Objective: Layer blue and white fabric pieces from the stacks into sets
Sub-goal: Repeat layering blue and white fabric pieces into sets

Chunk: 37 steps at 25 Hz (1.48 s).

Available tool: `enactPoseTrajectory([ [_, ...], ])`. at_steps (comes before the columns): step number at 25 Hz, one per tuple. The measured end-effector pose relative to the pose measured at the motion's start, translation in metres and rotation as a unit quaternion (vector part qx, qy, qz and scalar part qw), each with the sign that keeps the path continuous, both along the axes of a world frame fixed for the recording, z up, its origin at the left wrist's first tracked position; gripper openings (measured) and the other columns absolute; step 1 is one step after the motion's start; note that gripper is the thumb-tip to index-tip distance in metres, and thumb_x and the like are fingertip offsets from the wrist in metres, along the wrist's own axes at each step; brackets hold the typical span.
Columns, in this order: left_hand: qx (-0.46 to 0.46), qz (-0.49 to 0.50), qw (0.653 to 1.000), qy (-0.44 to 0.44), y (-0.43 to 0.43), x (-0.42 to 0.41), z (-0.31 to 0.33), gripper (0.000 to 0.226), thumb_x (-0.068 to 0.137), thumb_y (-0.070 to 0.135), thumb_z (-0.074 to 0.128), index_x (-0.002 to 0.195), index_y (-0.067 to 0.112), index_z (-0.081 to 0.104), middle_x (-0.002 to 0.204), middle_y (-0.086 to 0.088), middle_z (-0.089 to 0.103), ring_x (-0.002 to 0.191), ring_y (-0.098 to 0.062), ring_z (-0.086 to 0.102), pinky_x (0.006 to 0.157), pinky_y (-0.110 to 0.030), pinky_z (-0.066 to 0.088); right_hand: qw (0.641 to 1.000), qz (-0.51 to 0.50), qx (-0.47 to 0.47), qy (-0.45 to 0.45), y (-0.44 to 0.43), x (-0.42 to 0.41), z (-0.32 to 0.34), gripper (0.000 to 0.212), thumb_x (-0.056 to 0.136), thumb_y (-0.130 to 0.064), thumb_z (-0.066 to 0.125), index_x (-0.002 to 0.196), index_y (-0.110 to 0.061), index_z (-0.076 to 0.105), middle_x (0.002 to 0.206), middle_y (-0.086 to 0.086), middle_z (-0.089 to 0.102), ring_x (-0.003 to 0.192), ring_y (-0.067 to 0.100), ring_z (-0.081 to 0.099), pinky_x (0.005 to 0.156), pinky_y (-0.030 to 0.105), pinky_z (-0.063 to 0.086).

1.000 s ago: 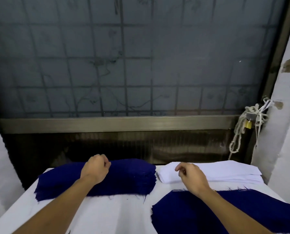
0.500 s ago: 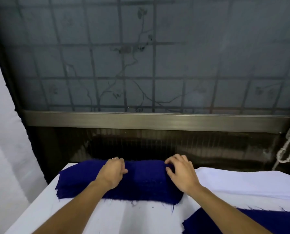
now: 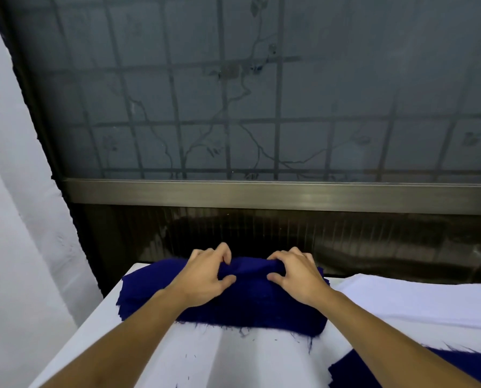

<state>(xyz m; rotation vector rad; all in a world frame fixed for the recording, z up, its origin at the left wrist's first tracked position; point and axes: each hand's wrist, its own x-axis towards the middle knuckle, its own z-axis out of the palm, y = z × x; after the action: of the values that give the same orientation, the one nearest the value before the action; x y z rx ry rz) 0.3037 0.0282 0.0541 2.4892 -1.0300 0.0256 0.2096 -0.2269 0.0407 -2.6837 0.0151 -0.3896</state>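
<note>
A thick stack of dark blue fabric pieces point(image 3: 250, 306) lies at the back of the white table point(image 3: 233, 359). Both hands rest on its top. My left hand point(image 3: 205, 278) and my right hand point(image 3: 295, 275) each pinch the top blue piece between thumb and fingers, and a ridge of cloth is raised between them. To the right lies the white fabric stack point(image 3: 418, 301). A separate blue piece point(image 3: 457, 371) lies flat at the bottom right, partly hidden by my right forearm.
A frosted window with a metal grille point(image 3: 261, 107) and a metal sill point(image 3: 261, 194) stands right behind the table. A white wall or curtain point(image 3: 18, 219) borders the left side. Loose blue threads lie on the table in front of the blue stack.
My right hand left the white stack and went left onto the blue stack. Both hands have since closed on the top blue piece and bunched it. The view has swung left.
</note>
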Motion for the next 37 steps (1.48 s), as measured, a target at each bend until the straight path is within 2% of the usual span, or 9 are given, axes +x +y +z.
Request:
enactPoseTrajectory([
  [3, 0.076, 0.035, 0.996, -0.023, 0.018, 0.008, 0.016, 0.037, 0.089, 0.060, 0.064, 0.120, 0.046, 0.049, 0.107, 0.018, 0.063, 0.106, -0.007, 0.056, 0.107, -0.037, 0.037, 0.999, -0.025, 0.000, 0.043, -0.021, -0.012, 0.007, 0.021, 0.097, -0.044, 0.062, 0.114, -0.033, 0.068, 0.106, -0.018, 0.064, 0.110, 0.009, 0.053, 0.106, 0.037, 0.034],
  [7, 0.122, 0.100, 0.987, -0.020, 0.048, 0.011, 0.033, 0.032, 0.093, 0.052, 0.064, 0.119, 0.034, 0.066, 0.108, 0.012, 0.070, 0.100, -0.008, 0.065, 0.107, -0.045, 0.045, 0.981, -0.030, 0.179, 0.063, -0.048, -0.036, 0.018, 0.009, 0.098, -0.028, 0.065, 0.101, -0.025, 0.073, 0.097, -0.008, 0.073, 0.093, 0.011, 0.069, 0.088, 0.034, 0.055],
  [12, -0.013, 0.190, 0.981, 0.036, 0.071, -0.004, 0.056, 0.024, 0.097, 0.037, 0.066, 0.118, 0.027, 0.066, 0.115, 0.002, 0.070, 0.100, -0.016, 0.068, 0.095, -0.044, 0.057, 0.950, -0.085, 0.301, -0.023, -0.054, -0.068, 0.037, 0.012, 0.099, -0.013, 0.064, 0.092, -0.005, 0.068, 0.088, 0.010, 0.074, 0.086, 0.028, 0.071, 0.079, 0.042, 0.057],
  [15, -0.167, 0.189, 0.962, 0.109, 0.077, -0.023, 0.068, 0.007, 0.100, 0.026, 0.061, 0.101, 0.030, 0.068, 0.097, 0.002, 0.073, 0.085, -0.012, 0.071, 0.082, -0.038, 0.063, 0.939, -0.102, 0.326, -0.044, -0.054, -0.097, 0.049, 0.010, 0.101, -0.014, 0.060, 0.096, -0.009, 0.067, 0.090, 0.008, 0.073, 0.087, 0.025, 0.070, 0.069, 0.030, 0.054],
  [18, -0.243, 0.205, 0.936, 0.149, 0.075, -0.048, 0.055, 0.020, 0.104, 0.027, 0.055, 0.119, 0.023, 0.066, 0.108, -0.004, 0.073, 0.093, -0.019, 0.072, 0.085, -0.040, 0.062, 0.942, -0.098, 0.321, -0.026, -0.051, -0.132, 0.046, 0.016, 0.104, -0.014, 0.053, 0.107, -0.019, 0.068, 0.097, -0.002, 0.074, 0.092, 0.014, 0.070, 0.074, 0.024, 0.053],
  [22, -0.227, 0.241, 0.937, 0.113, 0.064, -0.089, 0.025, 0.046, 0.103, 0.038, 0.054, 0.139, 0.011, 0.057, 0.128, -0.010, 0.067, 0.112, -0.030, 0.065, 0.094, -0.041, 0.057, 0.946, -0.114, 0.303, -0.016, -0.047, -0.184, 0.033, 0.028, 0.107, -0.013, 0.047, 0.104, -0.025, 0.072, 0.090, -0.007, 0.077, 0.084, 0.007, 0.071, 0.075, 0.026, 0.052],
  [26, -0.203, 0.204, 0.954, 0.085, 0.061, -0.137, -0.002, 0.032, 0.100, 0.041, 0.057, 0.116, 0.015, 0.068, 0.103, 0.004, 0.068, 0.096, -0.021, 0.067, 0.073, -0.027, 0.054, 0.949, -0.133, 0.286, 0.012, -0.038, -0.242, 0.010, 0.029, 0.106, -0.009, 0.047, 0.100, -0.021, 0.073, 0.092, -0.007, 0.075, 0.088, 0.010, 0.069, 0.074, 0.024, 0.050],
  [30, -0.176, 0.172, 0.966, 0.077, 0.069, -0.175, -0.027, 0.020, 0.099, 0.046, 0.059, 0.091, 0.028, 0.065, 0.084, 0.020, 0.064, 0.079, -0.002, 0.062, 0.060, -0.015, 0.046, 0.937, -0.172, 0.303, 0.001, -0.035, -0.298, -0.026, 0.023, 0.105, -0.011, 0.051, 0.121, -0.013, 0.068, 0.112, -0.004, 0.070, 0.106, 0.014, 0.064, 0.090, 0.027, 0.048],
  [37, -0.141, 0.190, 0.966, 0.102, 0.077, -0.221, -0.066, 0.031, 0.095, 0.054, 0.063, 0.078, 0.029, 0.069, 0.081, 0.011, 0.071, 0.083, -0.010, 0.065, 0.076, -0.037, 0.055, 0.946, -0.173, 0.275, 0.003, -0.035, -0.370, -0.061, 0.029, 0.103, -0.007, 0.052, 0.097, -0.025, 0.073, 0.093, -0.012, 0.076, 0.089, 0.005, 0.070, 0.075, 0.016, 0.051],
])
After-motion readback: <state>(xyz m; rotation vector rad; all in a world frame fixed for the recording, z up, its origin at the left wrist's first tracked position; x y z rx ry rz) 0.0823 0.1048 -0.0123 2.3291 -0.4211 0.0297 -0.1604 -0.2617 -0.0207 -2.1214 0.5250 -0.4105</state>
